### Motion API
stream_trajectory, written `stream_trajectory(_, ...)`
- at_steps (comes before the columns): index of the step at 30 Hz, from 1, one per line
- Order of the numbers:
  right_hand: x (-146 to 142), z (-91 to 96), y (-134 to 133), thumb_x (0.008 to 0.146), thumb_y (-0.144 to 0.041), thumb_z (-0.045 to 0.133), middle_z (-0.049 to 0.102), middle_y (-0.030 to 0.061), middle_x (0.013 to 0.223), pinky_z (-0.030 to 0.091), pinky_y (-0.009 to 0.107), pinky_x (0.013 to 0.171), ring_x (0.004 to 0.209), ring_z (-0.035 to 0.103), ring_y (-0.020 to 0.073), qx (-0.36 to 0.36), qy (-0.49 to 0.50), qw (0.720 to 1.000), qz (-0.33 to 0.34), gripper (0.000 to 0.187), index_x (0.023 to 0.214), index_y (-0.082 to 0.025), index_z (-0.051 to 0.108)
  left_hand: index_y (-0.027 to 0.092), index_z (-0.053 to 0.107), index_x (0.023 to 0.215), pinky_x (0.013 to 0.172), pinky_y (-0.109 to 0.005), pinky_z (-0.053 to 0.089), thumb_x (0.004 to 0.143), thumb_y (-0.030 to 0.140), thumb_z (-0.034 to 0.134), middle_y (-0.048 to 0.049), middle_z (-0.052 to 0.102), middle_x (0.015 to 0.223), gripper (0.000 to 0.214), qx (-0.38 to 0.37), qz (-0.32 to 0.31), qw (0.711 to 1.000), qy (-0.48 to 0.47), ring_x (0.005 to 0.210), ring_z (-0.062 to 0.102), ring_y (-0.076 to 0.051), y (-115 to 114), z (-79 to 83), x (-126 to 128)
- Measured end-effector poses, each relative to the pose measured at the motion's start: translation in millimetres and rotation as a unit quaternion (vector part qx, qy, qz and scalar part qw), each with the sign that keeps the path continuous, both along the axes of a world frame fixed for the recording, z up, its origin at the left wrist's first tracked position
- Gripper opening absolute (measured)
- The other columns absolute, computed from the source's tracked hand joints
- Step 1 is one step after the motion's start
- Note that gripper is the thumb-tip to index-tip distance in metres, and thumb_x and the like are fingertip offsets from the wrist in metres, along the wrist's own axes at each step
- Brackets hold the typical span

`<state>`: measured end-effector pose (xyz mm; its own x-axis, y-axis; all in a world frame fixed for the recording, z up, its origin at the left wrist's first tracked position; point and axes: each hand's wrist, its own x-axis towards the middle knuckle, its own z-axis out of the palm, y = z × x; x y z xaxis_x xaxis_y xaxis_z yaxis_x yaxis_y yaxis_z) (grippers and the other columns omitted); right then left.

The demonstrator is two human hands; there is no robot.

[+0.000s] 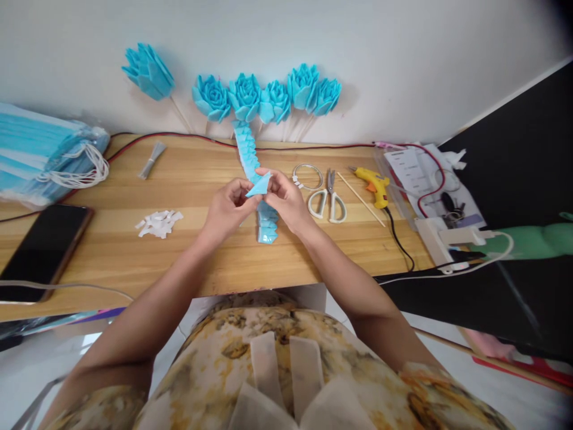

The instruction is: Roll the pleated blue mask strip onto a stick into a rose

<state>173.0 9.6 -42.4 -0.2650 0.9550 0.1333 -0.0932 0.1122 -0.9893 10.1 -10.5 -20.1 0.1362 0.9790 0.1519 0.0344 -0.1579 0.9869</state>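
Observation:
My left hand [228,206] and my right hand [285,197] meet above the wooden table [201,251], and both pinch a small folded blue piece [259,186] between their fingertips. Under them a row of folded blue pieces [250,152] runs from the wall toward the table's front, ending near a short stack [267,227]. Several blue flowers on sticks [264,98] lean against the white wall behind.
Scissors [330,200], a wire ring [308,176], a thin stick [360,206] and a yellow glue gun [375,184] lie to the right. White scraps [159,222], a phone [42,245] and a pile of blue face masks [40,155] are to the left. A power strip [447,239] sits at the right edge.

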Motion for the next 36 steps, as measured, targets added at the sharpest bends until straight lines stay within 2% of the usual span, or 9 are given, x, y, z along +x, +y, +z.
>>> stream_trajectory(3,1,0.6,0,0.087,-0.023,0.066,0.066,-0.0024,0.090,0.057,0.033,0.086,0.089,0.066,0.0168,0.004,-0.011,1.000,-0.002,0.042,0.128,-0.028,0.061,0.020,0.061,0.084,0.056,-0.024,0.036,0.078,0.034,0.074,0.0027,0.058,0.070,0.020,-0.006,0.005,1.000,0.004,0.061,0.049,-0.011,-1,0.1,0)
stream_trajectory(7,1,1.2,0,0.089,-0.028,0.066,0.068,-0.0010,0.092,0.057,0.035,0.085,0.089,0.066,0.0182,0.006,-0.035,0.999,0.001,0.041,0.129,-0.030,0.060,0.020,0.061,0.079,0.052,-0.024,0.032,0.081,0.033,0.070,0.0048,0.051,0.061,0.016,-0.043,0.016,0.999,-0.027,0.054,0.041,-0.010,-2,1.2,-2)
stream_trajectory(12,2,1.1,-1,0.089,-0.029,0.066,0.071,-0.0005,0.095,0.058,0.036,0.088,0.092,0.067,0.0190,0.011,-0.062,0.998,0.000,0.040,0.129,-0.030,0.061,0.020,0.059,0.074,0.047,-0.024,0.028,0.079,0.032,0.072,0.0057,0.047,0.054,0.019,-0.090,0.010,0.994,-0.058,0.048,0.036,-0.009,-1,2.0,-4)
stream_trajectory(18,7,4.5,1,0.087,-0.038,0.070,0.069,0.0001,0.096,0.056,0.037,0.089,0.092,0.065,0.0187,0.025,-0.043,0.998,0.032,0.047,0.132,-0.028,0.060,0.021,0.054,0.069,0.045,-0.023,0.029,0.074,0.031,0.072,0.0055,0.047,0.052,0.021,-0.124,0.011,0.987,-0.098,0.045,0.036,-0.008,2,0.4,-5)
stream_trajectory(22,7,6.6,1,0.088,-0.039,0.070,0.068,0.0003,0.098,0.056,0.036,0.091,0.096,0.065,0.0180,0.038,-0.028,0.999,0.024,0.044,0.130,-0.028,0.062,0.020,0.054,0.067,0.045,-0.023,0.027,0.074,0.033,0.072,0.0059,0.046,0.051,0.023,-0.117,0.008,0.990,-0.074,0.046,0.035,-0.008,-1,2.5,-5)
stream_trajectory(29,13,9.5,3,0.090,-0.040,0.070,0.065,-0.0016,0.090,0.056,0.033,0.083,0.084,0.062,0.0160,0.066,-0.044,0.997,-0.018,0.040,0.128,-0.028,0.066,0.021,0.054,0.065,0.046,-0.023,0.026,0.073,0.035,0.071,0.0068,0.043,0.051,0.024,-0.101,0.000,0.995,-0.025,0.047,0.034,-0.008,-2,4.6,-4)
stream_trajectory(34,24,19.4,9,0.090,-0.057,0.070,0.071,0.0016,0.099,0.055,0.036,0.095,0.101,0.067,0.0193,0.071,-0.036,0.995,-0.060,0.047,0.126,-0.027,0.068,0.021,0.056,0.066,0.046,-0.024,0.027,0.073,0.035,0.070,0.0065,0.044,0.052,0.021,-0.106,0.007,0.994,-0.019,0.047,0.035,-0.009,-2,3.8,-5)
stream_trajectory(36,24,18.3,9,0.088,-0.058,0.073,0.071,0.0010,0.098,0.056,0.036,0.093,0.098,0.067,0.0191,0.052,-0.047,0.996,-0.053,0.047,0.123,-0.027,0.069,0.021,0.056,0.067,0.047,-0.024,0.027,0.074,0.034,0.070,0.0066,0.044,0.052,0.021,-0.102,0.008,0.995,-0.018,0.048,0.035,-0.009,-2,3.9,-5)
